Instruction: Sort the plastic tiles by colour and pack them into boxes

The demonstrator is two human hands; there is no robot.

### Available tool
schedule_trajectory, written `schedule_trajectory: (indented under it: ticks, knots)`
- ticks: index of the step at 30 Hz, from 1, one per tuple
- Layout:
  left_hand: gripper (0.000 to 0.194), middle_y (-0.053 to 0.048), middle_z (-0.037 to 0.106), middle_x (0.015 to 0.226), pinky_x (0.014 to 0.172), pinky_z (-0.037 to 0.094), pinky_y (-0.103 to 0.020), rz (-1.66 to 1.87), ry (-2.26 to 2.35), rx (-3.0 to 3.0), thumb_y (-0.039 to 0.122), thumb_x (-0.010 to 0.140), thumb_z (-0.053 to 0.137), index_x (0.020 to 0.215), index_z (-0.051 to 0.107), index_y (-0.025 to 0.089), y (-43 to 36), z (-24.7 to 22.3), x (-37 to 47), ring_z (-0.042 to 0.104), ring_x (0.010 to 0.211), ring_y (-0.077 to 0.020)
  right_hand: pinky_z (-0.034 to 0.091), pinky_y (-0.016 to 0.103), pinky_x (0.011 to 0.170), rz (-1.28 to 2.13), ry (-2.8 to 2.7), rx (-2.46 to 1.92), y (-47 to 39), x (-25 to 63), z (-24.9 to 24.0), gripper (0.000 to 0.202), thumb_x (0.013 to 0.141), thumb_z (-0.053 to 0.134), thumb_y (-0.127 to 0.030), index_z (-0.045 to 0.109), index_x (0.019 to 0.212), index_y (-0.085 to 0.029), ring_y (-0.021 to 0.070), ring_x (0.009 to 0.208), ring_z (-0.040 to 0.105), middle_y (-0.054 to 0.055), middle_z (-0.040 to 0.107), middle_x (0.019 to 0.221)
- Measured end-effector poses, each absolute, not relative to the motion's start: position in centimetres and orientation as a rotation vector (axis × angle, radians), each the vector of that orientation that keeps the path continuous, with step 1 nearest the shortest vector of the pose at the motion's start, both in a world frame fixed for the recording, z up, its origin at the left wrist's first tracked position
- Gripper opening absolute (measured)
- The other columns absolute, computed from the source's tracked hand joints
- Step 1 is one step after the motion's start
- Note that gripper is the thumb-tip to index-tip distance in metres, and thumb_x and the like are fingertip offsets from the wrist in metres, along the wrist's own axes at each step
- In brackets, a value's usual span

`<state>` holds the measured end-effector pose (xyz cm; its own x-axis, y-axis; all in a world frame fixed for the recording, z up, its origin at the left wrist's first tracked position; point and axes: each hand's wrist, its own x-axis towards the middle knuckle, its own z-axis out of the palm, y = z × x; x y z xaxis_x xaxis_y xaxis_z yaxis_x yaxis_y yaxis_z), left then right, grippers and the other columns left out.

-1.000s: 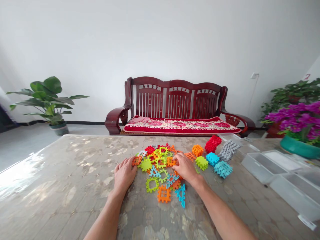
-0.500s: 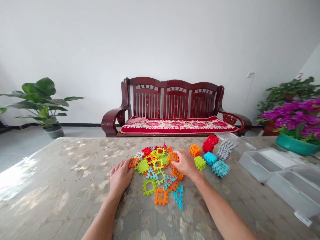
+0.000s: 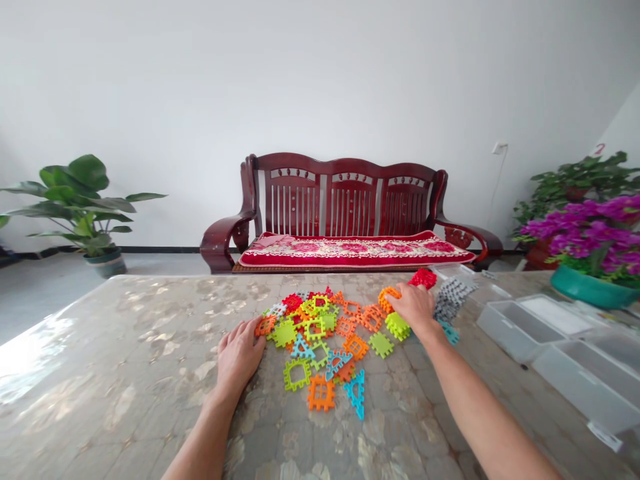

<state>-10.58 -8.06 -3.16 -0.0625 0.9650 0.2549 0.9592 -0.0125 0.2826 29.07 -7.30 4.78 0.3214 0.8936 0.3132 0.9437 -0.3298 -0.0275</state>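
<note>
Notched plastic building pieces lie heaped on the table, among them a green square piece (image 3: 285,333), an orange window piece (image 3: 321,393) and a blue triangular piece (image 3: 355,394). My left hand (image 3: 240,350) rests on the tabletop at the heap's left side, fingers loosely laid out, fingertips by an orange piece (image 3: 265,325). To the right of the heap, my right hand (image 3: 416,308) has thumb and fingers around a small orange stack of pieces (image 3: 387,299). Just below it sit a green stack (image 3: 398,326) and a single green square (image 3: 381,345). My right hand partly covers the blue stacks.
A red stack (image 3: 423,278) and a grey-and-white stack (image 3: 454,298) stand beyond my right hand. Clear plastic boxes (image 3: 587,377) lie at the right, near a teal flower pot (image 3: 593,288). A wooden bench (image 3: 350,170) stands behind the table (image 3: 125,373).
My right hand has moved right, from the orange pieces at the heap to the orange stack. Several orange pieces at the heap's right and a green square now show. My left hand stays put.
</note>
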Motion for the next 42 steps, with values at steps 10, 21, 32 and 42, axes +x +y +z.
schedule_trajectory:
  ticks: [10,21,32,42]
  knots:
    - [0.046,-0.006,0.061,0.133,0.108,0.031,-0.042,0.591,2.181,2.129,0.026,0.087,0.042,0.131,0.055,0.024,-8.2,-2.8,-10.4,0.05,0.127,-0.0252,0.04,0.034,0.1,0.167,-2.187,-1.582,-9.1,18.4,1.9,0.046,0.075,0.067,-0.026,0.064,0.12,-0.025,0.0215,0.114,0.055,0.004,0.065,0.123]
    - [0.047,-0.007,0.061,0.133,0.106,0.032,-0.042,0.573,2.189,2.134,0.026,0.086,0.042,0.131,0.055,0.023,-8.5,-2.3,-10.1,0.049,0.128,-0.026,0.045,0.029,0.093,0.224,-2.344,-1.51,-8.4,16.1,1.2,0.039,0.079,0.059,-0.022,0.066,0.117,-0.028,0.0185,0.107,0.061,0.002,0.067,0.119]
    - [0.047,-0.007,0.061,0.133,0.107,0.031,-0.042,0.605,2.182,2.131,0.026,0.086,0.043,0.131,0.055,0.024,-8.2,-2.9,-10.3,0.05,0.127,-0.0254,0.04,0.037,0.102,0.014,-2.06,-1.563,-9.1,17.9,0.4,0.035,0.08,0.06,-0.017,0.069,0.112,-0.026,0.0213,0.112,0.055,0.003,0.067,0.119]
    - [0.046,-0.004,0.062,0.132,0.105,0.033,-0.04,0.591,2.181,2.14,0.024,0.085,0.044,0.13,0.055,0.029,-8.3,-2.6,-10.1,0.052,0.124,-0.0237,0.039,0.041,0.103,0.064,-2.026,-1.5,-9.1,18.0,-1.4,0.026,0.079,0.061,-0.016,0.074,0.099,-0.026,0.0227,0.115,0.053,0.004,0.069,0.115]
